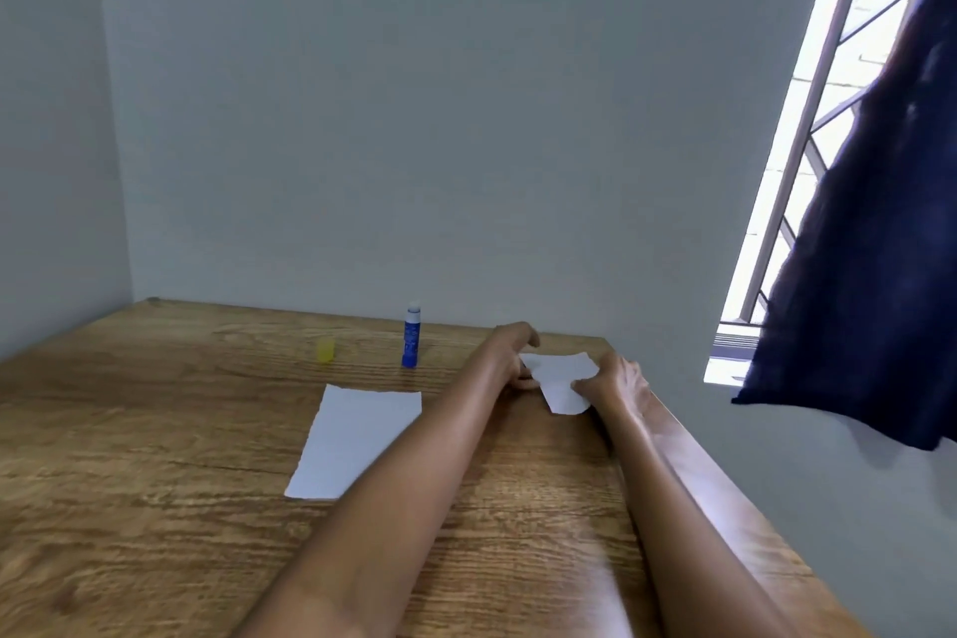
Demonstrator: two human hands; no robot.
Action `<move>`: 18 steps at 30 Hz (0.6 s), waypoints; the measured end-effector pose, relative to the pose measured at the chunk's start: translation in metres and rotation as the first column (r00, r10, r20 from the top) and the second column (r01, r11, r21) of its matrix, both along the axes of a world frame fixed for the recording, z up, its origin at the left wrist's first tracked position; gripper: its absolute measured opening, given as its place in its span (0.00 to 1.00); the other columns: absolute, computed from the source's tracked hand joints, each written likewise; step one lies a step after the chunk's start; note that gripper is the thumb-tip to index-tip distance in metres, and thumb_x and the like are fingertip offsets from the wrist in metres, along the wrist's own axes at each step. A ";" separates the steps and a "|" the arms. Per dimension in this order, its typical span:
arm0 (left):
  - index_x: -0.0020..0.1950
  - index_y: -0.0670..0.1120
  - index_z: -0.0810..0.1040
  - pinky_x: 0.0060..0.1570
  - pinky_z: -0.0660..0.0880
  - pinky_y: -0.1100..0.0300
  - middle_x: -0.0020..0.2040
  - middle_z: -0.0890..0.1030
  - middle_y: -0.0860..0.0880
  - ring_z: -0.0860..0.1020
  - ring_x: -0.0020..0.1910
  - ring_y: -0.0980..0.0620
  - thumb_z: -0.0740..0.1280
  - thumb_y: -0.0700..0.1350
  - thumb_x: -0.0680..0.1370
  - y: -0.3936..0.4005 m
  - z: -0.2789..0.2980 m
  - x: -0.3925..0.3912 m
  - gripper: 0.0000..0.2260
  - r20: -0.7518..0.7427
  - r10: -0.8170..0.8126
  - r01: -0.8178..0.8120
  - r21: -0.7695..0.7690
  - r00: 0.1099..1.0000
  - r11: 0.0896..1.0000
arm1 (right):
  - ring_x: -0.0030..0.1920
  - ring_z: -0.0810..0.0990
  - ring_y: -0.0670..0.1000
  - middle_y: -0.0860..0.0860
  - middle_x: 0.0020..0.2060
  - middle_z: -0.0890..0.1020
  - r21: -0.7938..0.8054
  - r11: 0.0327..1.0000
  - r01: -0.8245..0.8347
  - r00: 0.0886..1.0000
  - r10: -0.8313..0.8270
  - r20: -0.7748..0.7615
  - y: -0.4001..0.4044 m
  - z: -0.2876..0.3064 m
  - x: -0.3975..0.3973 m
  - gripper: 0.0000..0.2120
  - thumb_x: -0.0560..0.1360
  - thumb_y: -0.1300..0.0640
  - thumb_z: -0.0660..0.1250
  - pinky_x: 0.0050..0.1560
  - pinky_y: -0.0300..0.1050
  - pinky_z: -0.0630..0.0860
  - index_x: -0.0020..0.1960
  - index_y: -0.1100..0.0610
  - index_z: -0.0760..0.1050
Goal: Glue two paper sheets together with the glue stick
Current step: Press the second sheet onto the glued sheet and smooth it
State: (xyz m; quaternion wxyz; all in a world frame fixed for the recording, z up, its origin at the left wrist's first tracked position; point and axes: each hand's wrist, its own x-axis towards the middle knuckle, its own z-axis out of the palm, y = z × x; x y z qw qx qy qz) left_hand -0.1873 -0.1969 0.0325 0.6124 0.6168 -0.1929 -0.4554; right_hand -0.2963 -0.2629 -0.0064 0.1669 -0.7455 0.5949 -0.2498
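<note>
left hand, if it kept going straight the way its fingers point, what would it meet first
The left hand points toward the far table edge; past that, probably the grey wall. Nothing else shows in that line, though depth is unclear.

The desk is wood-grain brown with a slight sheen — glossier toward the lower right of the frame. Two sheets of matt white paper lie on it: one flat at centre, one smaller at right. The glue stick looks like smooth blue plastic; the yellow cap, translucent plastic. A dark blue cloth hangs by metal window bars — matt walls behind.
</note>
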 end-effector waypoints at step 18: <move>0.54 0.40 0.76 0.38 0.78 0.56 0.50 0.80 0.43 0.78 0.46 0.46 0.68 0.35 0.74 0.042 -0.007 -0.011 0.10 0.048 0.284 -0.249 -0.353 0.958 0.902 | 0.47 0.81 0.52 0.55 0.48 0.81 0.036 0.869 -0.493 0.472 0.233 0.850 0.033 -0.002 -0.014 0.22 0.72 0.51 0.73 0.40 0.43 0.78 0.61 0.59 0.72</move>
